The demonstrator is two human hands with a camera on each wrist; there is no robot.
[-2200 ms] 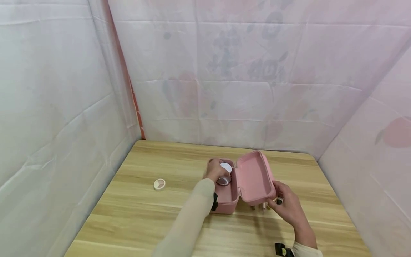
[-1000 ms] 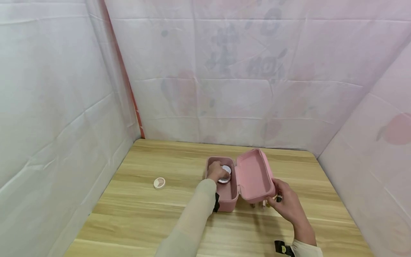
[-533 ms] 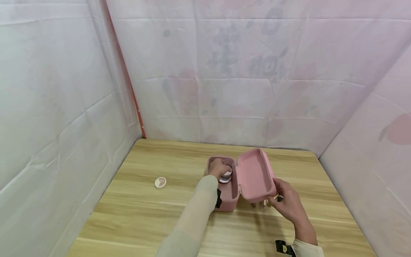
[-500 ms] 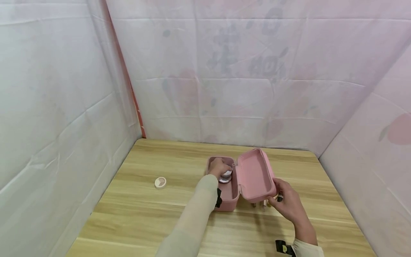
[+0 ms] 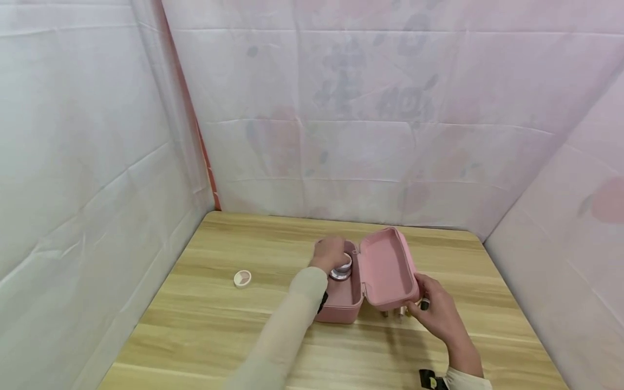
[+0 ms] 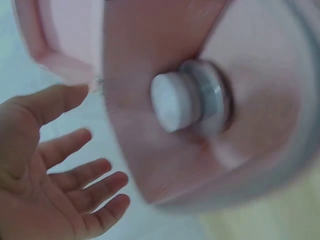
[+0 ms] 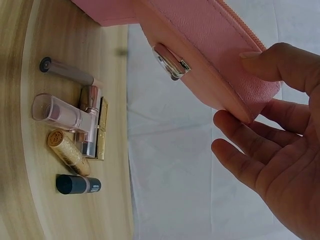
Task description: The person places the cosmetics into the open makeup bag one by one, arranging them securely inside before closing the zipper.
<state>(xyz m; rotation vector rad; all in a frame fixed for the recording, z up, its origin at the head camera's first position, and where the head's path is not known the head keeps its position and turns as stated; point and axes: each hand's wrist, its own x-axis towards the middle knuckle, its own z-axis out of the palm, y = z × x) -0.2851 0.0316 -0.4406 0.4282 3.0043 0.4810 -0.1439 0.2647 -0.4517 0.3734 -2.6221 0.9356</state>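
Note:
A pink makeup case [image 5: 336,315] stands on the table with its lid [image 5: 388,266] swung out to the right. Inside, a small round container with a white top [image 6: 169,102] sits stacked against a round silver compact [image 6: 216,97]. My left hand [image 5: 327,253] is over the case's far end; the left wrist view shows its fingers spread and apart from both round pieces. With thumb and fingers, my right hand [image 5: 439,309] grips the lid's near right corner, tilting it above the table. In the right wrist view, a metal clasp [image 7: 171,62] shows on the lid's outside.
A round three-shade palette [image 5: 242,279] lies on the wooden table [image 5: 195,336], left of the case. Beneath the lid lie several cosmetics, among them a gold lipstick [image 7: 69,152], a dark tube [image 7: 77,184] and a clear-capped tube [image 7: 57,112]. Cloth walls [image 5: 351,162] surround the table.
My left hand has lowered the white-topped container onto the silver compact, let it go and risen slightly out of the case. My right hand keeps holding the lid in place.

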